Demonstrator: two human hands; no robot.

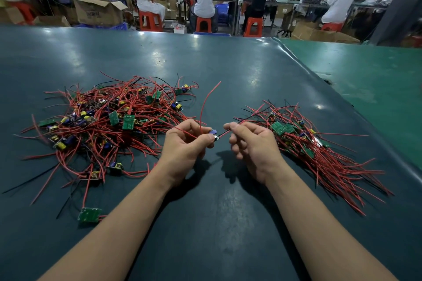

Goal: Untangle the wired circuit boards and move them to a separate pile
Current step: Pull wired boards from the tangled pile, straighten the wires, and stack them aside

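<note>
At the centre of the frame the left hand (186,141) was curled round a small circuit board (213,135), of which only a bit of blue and metal showed past the fingertips, and a long red wire (206,100) rose from that grip and arched toward the upper middle of the frame. Just to the right of it, the right hand (250,140) pinched a black wire (237,126) between thumb and forefinger, with the line running from the board through the pinch and on toward the sorted pile (303,141) at the right of the frame. The tangled pile (102,123) lay on the dark bench (205,59) at the left of the frame, with one stray board (89,214) near the left forearm at lower left. The chief risk, as I judged it, was strain at the joints: if the two hands pulled apart while the wire was snagged, the lead could tear from the board rather than slide free. I could not tell whether the black wire's far end touched the strands at the sorted pile's near edge; if it caught there, a tug might drag finished pieces back into disorder. The free red wire, swinging loose, looked liable to hook on the tangled pile's outer strands when the board was carried across. A loose hold on so small a board might also let it drop between the piles, where it could be mistaken for unsorted stock.
</note>
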